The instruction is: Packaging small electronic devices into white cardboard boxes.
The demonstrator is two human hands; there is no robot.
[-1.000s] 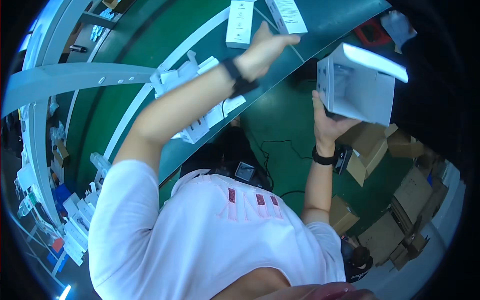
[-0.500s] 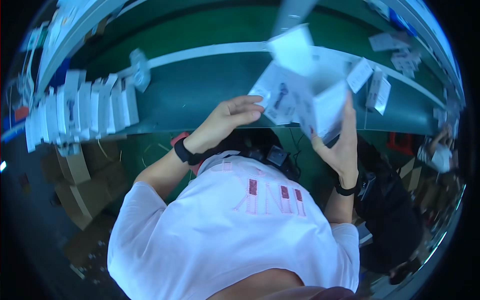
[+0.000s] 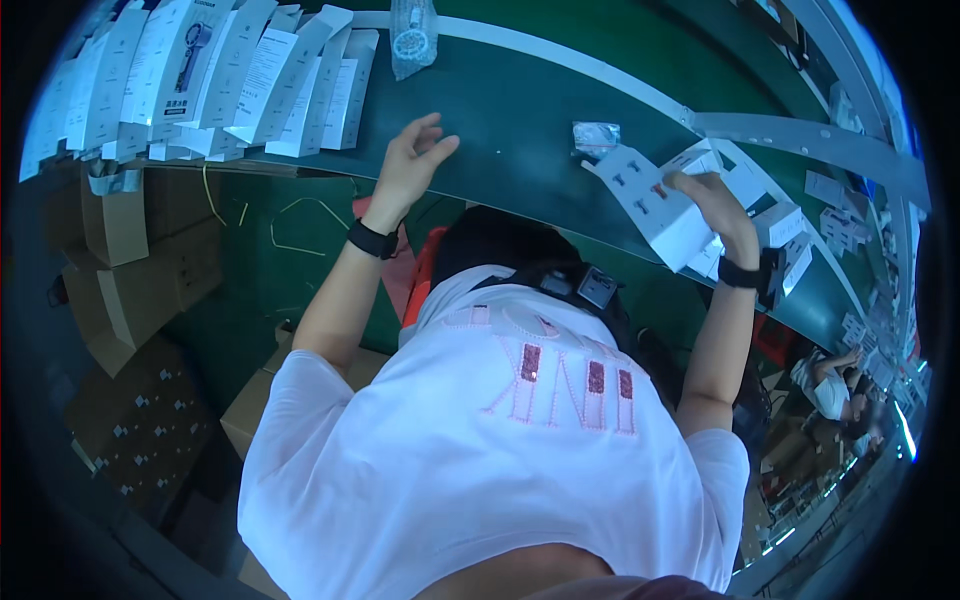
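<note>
My left hand (image 3: 410,160) hovers open over the near edge of the dark green conveyor belt (image 3: 520,110), fingers spread, holding nothing. My right hand (image 3: 715,205) grips a white rectangular carton (image 3: 655,205) with small printed pictures, held tilted over the belt's edge. More white cartons (image 3: 775,225) lie just right of that hand. A row of flat white product boxes (image 3: 220,80) stands leaning along the belt to the left of my left hand. Both wrists wear black bands.
Two clear plastic bags (image 3: 412,35) (image 3: 596,135) with small parts lie on the belt. Brown cardboard boxes (image 3: 130,280) stack on the green floor at the left. Another person (image 3: 830,385) sits far right along the line. A grey rail (image 3: 800,135) crosses the belt.
The view has swung. My left hand has let go of the white carton and moved left, now open. My right hand alone holds the carton, now further right.
</note>
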